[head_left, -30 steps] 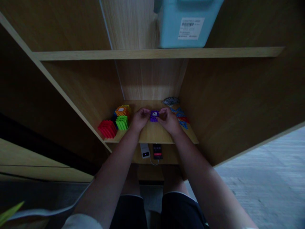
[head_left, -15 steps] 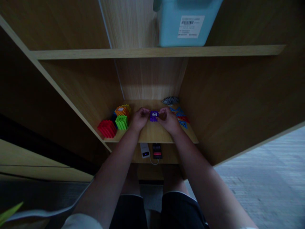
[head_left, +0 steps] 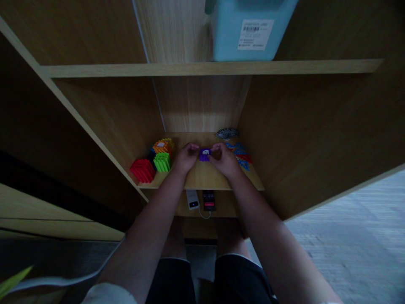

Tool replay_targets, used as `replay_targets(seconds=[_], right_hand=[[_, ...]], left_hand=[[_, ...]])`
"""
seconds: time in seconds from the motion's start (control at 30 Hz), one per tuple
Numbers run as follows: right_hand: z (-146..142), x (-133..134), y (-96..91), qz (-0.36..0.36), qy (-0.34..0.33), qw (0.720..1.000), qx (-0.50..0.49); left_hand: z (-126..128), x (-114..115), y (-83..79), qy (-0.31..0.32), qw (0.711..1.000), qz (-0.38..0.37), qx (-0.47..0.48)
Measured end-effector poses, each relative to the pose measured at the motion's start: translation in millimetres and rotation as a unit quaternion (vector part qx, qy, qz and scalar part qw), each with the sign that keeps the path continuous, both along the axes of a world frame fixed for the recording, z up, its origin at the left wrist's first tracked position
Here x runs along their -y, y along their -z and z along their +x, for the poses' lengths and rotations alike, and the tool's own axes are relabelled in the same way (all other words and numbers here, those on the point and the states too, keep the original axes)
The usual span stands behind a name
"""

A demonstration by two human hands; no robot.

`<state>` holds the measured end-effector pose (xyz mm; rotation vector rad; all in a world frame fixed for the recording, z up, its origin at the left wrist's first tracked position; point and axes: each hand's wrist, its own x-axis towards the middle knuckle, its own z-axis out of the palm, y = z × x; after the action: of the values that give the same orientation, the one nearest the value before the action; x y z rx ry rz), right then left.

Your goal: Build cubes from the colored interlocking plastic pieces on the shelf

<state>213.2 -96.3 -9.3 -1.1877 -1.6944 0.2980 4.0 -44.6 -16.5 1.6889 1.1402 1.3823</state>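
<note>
A small purple ridged plastic block with a white label on top is between my two hands, over the middle shelf board. My left hand has its fingers curled at the block's left edge. From the other side, my right hand grips it, thumb at the near right corner and fingers along the far right. Left of my hands stand similar ridged blocks: a green one, a red one and an orange one with a label. Blue and red flat pieces lie beyond my right hand.
A dark patterned bundle sits at the shelf's back right. Above, a light blue bin rests on the upper shelf. Below lie a white power bank and a dark phone-like device, with a white cable. Side panels flank both arms.
The purple block and both hands stay in nearly the same place and pose. The whole view has shifted very slightly.
</note>
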Motion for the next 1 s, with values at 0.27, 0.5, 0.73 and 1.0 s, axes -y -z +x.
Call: replay_targets(seconds=[0.27,0.5,0.73,1.0], right_hand=[[-0.1,0.3,0.1,-0.003,-0.005,1.0,0.002],[-0.5,0.3,0.1,-0.001,0.0,1.0,0.008],[-1.0,0.6,1.2,0.003,-0.011,1.0,0.008],[-0.8,-0.4,2.5,0.007,-0.017,1.0,0.009]], left_hand=[[-0.9,3.6,-4.5,-0.005,1.0,0.009,-0.018],[-2.7,0.4,0.5,-0.043,0.999,0.007,-0.017],[-2.2,3.5,-2.4,-0.038,0.999,-0.03,-0.005],[-3.1,6.1,-4.5,-0.018,0.999,-0.03,-0.007]])
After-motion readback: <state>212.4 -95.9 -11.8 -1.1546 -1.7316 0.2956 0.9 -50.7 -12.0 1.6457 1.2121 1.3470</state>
